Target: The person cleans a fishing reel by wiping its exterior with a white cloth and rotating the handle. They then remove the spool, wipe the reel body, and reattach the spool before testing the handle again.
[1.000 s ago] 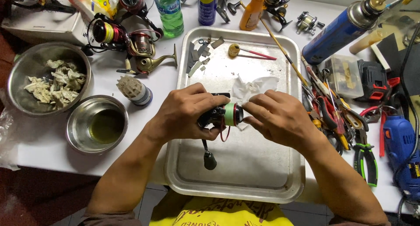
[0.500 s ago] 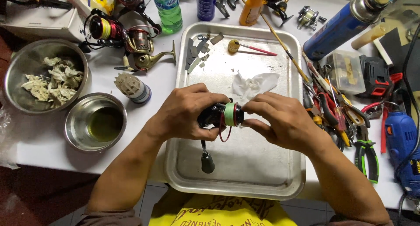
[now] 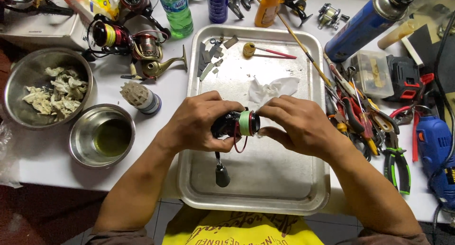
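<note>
Left hand (image 3: 199, 126) wrapped around the body of a black fishing reel (image 3: 230, 125), fingers closed on it; right hand (image 3: 303, 129) pinching the reel's green-lined spool (image 3: 246, 123) end, thumb and fingertips closed on it; reel held between both hands, just above a metal tray (image 3: 284, 188); reel handle with dark knob (image 3: 222, 175) hangs below the left hand, toward the body. Crumpled white tissue (image 3: 272, 88) lies on the tray just beyond the hands; steel bowl of yellowish liquid (image 3: 102, 136) left of the left hand; pliers (image 3: 395, 162) right of the right hand.
</note>
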